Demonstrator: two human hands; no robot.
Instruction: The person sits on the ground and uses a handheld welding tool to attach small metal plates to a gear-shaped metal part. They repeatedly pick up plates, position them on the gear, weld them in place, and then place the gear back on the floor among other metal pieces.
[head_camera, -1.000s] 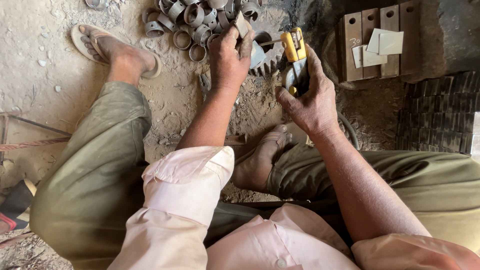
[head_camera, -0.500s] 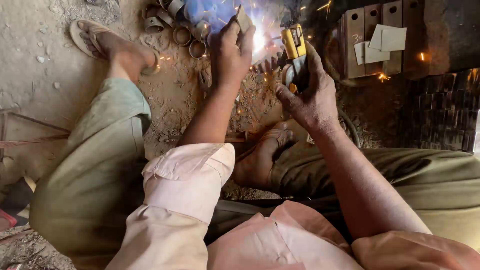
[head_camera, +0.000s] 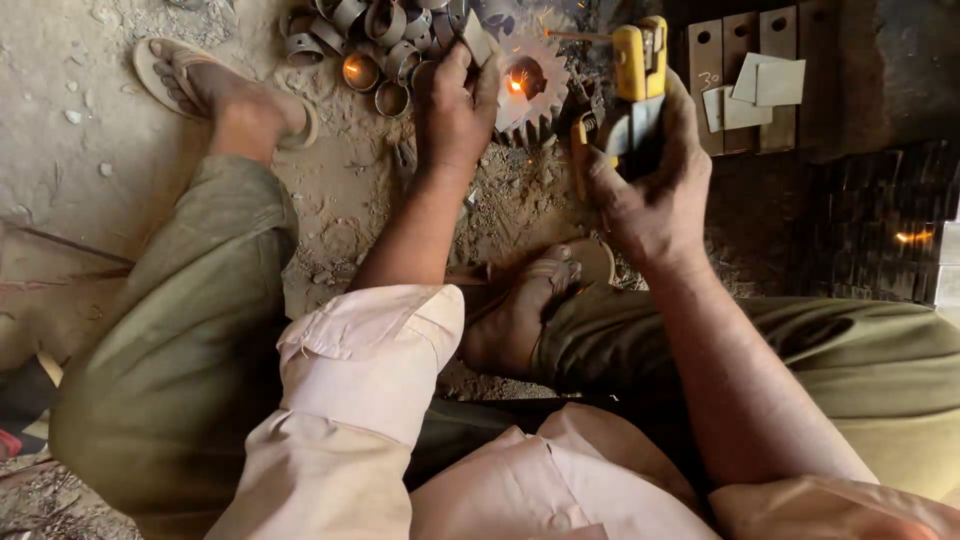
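1. Head view: person sits on a dirt floor (head_camera: 90, 160), knees apart, olive trousers, pale pink rolled sleeves.
2. Left hand (head_camera: 455, 105), upper centre of the frame, is closed in a pinch on a small flat metal piece (head_camera: 477, 38) and holds it at the left edge of a toothed gear (head_camera: 530, 85).
3. Right hand (head_camera: 650, 190), upper right of centre, is wrapped tight round a yellow electrode holder (head_camera: 635, 75); a thin rod (head_camera: 575, 36) runs from its top leftward over the gear.
4. Gear lies on the ground at top centre, just beside both hands; an orange glowing spot shows inside its hub.
5. Pile of short metal rings (head_camera: 380, 40) sits at upper left of the gear, touching the ground; one ring glows orange inside.
6. Flat metal bars (head_camera: 740, 75) with holes lie side by side at upper right, pale square plates on top.
7. Left foot in a sandal (head_camera: 215, 90) is at upper left; right foot (head_camera: 520, 310) is tucked in at the centre.
8. Small spark at far right edge.
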